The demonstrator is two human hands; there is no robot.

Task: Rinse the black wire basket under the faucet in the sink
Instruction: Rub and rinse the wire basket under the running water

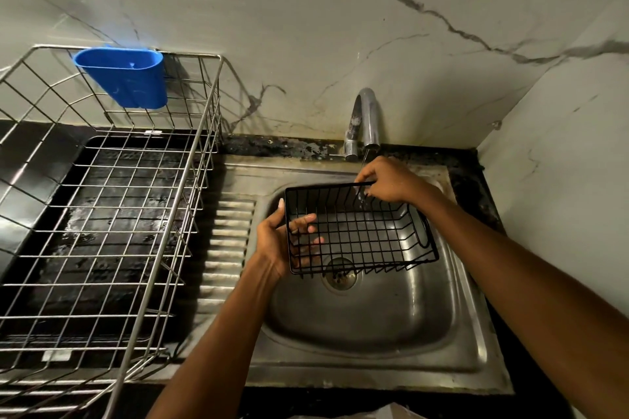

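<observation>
The black wire basket (367, 235) hangs tilted over the steel sink (374, 326), its opening turned toward me. My left hand (275, 241) grips its left end, thumb on the outside and fingers showing through the wires. My right hand (391, 182) pinches the far top rim just under the chrome faucet (366, 119). A thin stream of water falls from the spout onto the rim beside my right fingers. The drain (340, 274) shows below the basket.
A large steel dish rack (112, 214) stands on the dark counter at the left, with a blue plastic cup holder (126, 78) hooked on its back rail. The sink's ribbed drainboard (228, 248) lies between rack and basin. Marble walls close the back and right.
</observation>
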